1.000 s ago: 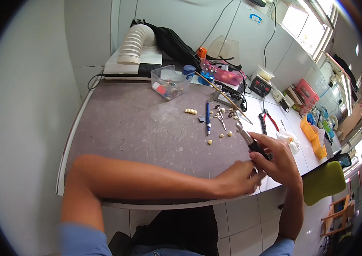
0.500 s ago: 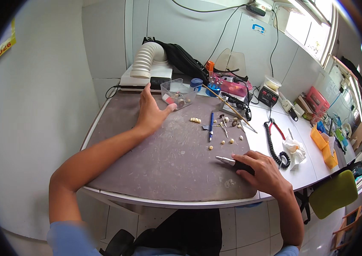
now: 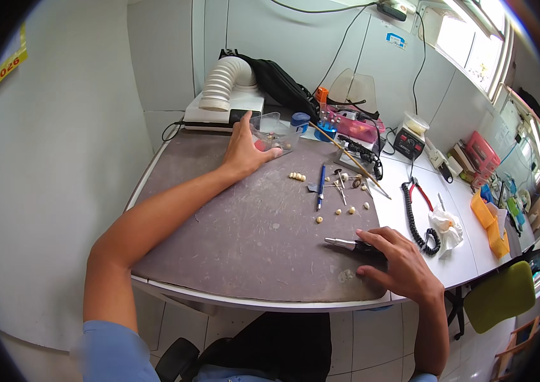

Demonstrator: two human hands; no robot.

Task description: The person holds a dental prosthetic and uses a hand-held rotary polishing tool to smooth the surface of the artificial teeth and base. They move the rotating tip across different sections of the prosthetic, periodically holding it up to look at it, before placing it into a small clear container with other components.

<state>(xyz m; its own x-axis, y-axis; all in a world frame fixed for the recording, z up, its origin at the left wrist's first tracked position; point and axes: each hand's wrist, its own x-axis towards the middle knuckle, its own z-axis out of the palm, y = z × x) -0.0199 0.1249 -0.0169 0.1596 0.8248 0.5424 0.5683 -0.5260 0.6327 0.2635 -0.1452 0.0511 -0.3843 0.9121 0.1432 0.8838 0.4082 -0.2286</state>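
My left hand reaches to the far side of the mat and grips the left side of a clear plastic box, with the thumb across its front and the fingers at its left. Small pieces, one red, lie inside the box. Nearer me, my right hand hovers over a black and silver rotary handpiece lying on the mat. Its thumb is apart from the tool and the fingers are spread, partly hiding the tool's black body. Several cream tooth-shaped pieces and a blue pen lie between the hands.
A white machine with a ribbed hose stands at the back left. Behind the box are a blue-lidded jar and a pink tray. A thin wooden stick slants over a small block. On the right are a coiled black cord and crumpled tissue.
My left hand has moved right and closed on the plastic box. My right thumb has come away from the handpiece, which now rests on the mat. The view has shifted slightly.
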